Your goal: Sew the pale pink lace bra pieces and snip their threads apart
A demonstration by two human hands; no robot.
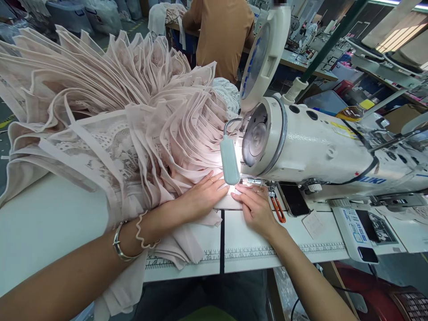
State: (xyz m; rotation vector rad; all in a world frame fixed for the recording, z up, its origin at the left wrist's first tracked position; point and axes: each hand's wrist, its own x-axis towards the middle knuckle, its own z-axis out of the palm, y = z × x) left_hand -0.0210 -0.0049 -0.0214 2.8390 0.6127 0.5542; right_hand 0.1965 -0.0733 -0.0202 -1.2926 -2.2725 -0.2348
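My left hand (202, 196) lies flat, fingers together, on pale pink fabric (174, 133) just left of the needle area of a white sewing machine (321, 147). My right hand (256, 207) presses flat on the fabric piece right in front of the presser foot, which a small lit lamp (230, 160) partly hides. A big stack of folded pink fabric and lace pieces (110, 89) is heaped on the left of the table. Two bracelets sit on my left wrist.
Orange-handled snips (277, 208) and a dark phone (294, 200) lie right of my right hand. The white table (50, 223) carries printed rulers along its front edge. A control panel (364, 227) sits at the right. A person in a brown top (224, 31) works at another machine behind.
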